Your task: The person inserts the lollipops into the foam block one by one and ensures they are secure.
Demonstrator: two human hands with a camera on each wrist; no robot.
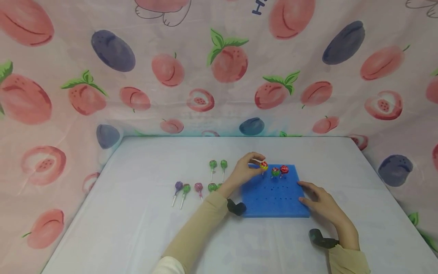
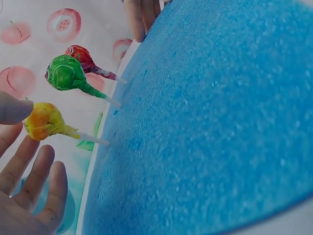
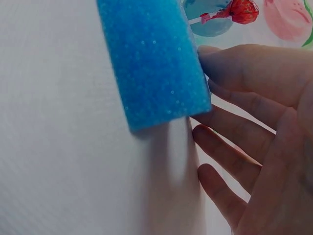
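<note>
My left hand (image 1: 243,170) pinches the round head of a yellow lollipop (image 2: 44,121) between thumb and fingers. That lollipop's white stick stands in the blue foam board (image 1: 273,209), near its far edge. Beside it, a green lollipop (image 1: 275,172) and a red lollipop (image 1: 284,169) stand in the board too, heads up. My right hand (image 1: 323,205) touches the board's right edge with thumb and fingertips, its fingers loosely extended in the right wrist view. Rows of small holes show across the board's top.
Left of the board, several lollipops lie on the white table (image 1: 113,228): two green ones at the back, including a green lollipop (image 1: 213,163), and a nearer row with a purple lollipop (image 1: 178,185) and a pink lollipop (image 1: 199,187). My left forearm partly covers that row. A fruit-print curtain (image 1: 198,45) hangs behind.
</note>
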